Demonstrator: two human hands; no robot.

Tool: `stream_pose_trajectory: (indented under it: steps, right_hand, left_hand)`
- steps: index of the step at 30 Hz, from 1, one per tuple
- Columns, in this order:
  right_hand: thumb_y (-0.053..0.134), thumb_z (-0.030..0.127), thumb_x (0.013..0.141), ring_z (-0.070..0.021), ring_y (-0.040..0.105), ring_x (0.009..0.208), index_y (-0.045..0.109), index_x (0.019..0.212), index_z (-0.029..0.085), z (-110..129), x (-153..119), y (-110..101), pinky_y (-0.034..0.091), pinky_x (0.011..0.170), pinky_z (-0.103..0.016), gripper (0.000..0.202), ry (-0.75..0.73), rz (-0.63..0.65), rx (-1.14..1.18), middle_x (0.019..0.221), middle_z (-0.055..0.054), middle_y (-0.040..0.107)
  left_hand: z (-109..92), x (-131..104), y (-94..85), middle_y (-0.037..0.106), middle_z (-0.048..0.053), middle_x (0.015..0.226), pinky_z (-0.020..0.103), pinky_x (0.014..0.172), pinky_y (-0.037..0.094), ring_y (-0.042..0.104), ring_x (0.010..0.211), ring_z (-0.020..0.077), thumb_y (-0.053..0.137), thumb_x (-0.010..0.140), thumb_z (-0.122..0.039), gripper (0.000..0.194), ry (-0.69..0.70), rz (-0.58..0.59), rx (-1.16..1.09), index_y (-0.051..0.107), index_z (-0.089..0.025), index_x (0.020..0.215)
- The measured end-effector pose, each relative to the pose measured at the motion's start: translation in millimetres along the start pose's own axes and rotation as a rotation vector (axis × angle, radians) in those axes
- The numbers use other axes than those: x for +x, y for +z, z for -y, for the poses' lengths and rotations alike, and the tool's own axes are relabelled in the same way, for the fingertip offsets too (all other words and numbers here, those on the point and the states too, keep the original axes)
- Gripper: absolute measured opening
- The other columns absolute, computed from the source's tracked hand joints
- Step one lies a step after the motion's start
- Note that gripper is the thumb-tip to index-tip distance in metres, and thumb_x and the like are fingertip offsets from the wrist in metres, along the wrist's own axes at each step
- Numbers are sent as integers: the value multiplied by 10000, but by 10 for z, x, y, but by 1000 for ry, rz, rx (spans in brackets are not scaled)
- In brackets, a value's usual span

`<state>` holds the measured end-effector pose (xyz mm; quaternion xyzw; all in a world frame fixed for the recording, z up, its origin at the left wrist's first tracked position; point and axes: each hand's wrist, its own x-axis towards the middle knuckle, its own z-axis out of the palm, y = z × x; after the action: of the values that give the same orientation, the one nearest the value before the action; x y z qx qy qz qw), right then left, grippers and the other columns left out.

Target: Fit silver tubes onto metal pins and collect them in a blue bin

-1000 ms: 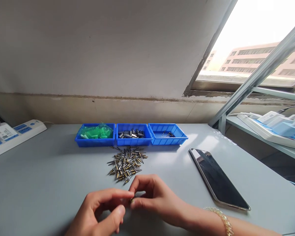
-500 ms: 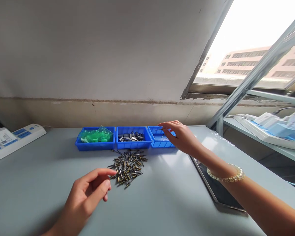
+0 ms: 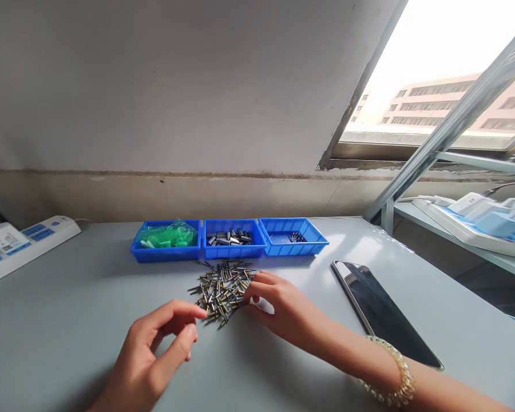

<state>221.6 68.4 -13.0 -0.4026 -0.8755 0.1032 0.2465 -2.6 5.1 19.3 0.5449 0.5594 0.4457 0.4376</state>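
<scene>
A loose pile of pop rivets (image 3: 221,292), dark pins with brassy and silvery bodies, lies on the grey table. At its right edge is my right hand (image 3: 278,303), thumb and forefinger closed around the end of a rivet that the fingertips partly hide. My left hand (image 3: 161,346) rests at the near left of the pile, thumb and forefinger apart with nothing between them. Behind the pile, the right blue bin (image 3: 315,247) holds several dark rivets (image 3: 297,237). The middle blue bin (image 3: 234,252) contains silvery metal cylinders (image 3: 229,237).
A left blue bin (image 3: 165,256) holds green pieces in a clear bag (image 3: 169,234). A dark-screened phone (image 3: 388,315) lies right, near my braceleted wrist. Power strips (image 3: 54,232) stand at the far left and on the right-hand shelf (image 3: 467,237). A wall rises behind the bins.
My right hand has come from above the right bin, where it held a rivet, down and left to the pile. My left hand has barely moved.
</scene>
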Motion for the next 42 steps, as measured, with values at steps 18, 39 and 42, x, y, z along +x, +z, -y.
stream_pose_trajectory:
  steps: [18, 39, 42]
  right_hand:
    - [535, 85, 914, -161, 601, 725, 603, 854, 178, -57, -27, 61, 513, 628, -258, 130, -24, 18, -109, 843, -51, 640]
    - [400, 61, 924, -205, 528, 716, 572, 783, 178, -160, 40, 93, 480, 596, -323, 251, -196, -126, -280, 812, -100, 597]
    - [395, 87, 937, -171, 575, 758, 547, 907, 170, -68, 21, 26, 516, 643, -290, 177, -124, -195, -141, 926, -111, 624]
  left_hand:
    - [187, 53, -67, 612, -23, 630, 217, 557, 517, 581, 560, 145, 601, 815, -325, 138, 81, 125, 101, 708, -240, 836]
    - [-14, -6, 33, 573, -43, 564, 211, 541, 498, 523, 520, 134, 652, 699, -329, 97, -33, 22, 39, 706, -248, 700]
    - [6, 0, 47, 581, -47, 566, 217, 545, 508, 539, 515, 136, 666, 700, -331, 94, -31, 32, 36, 708, -253, 730]
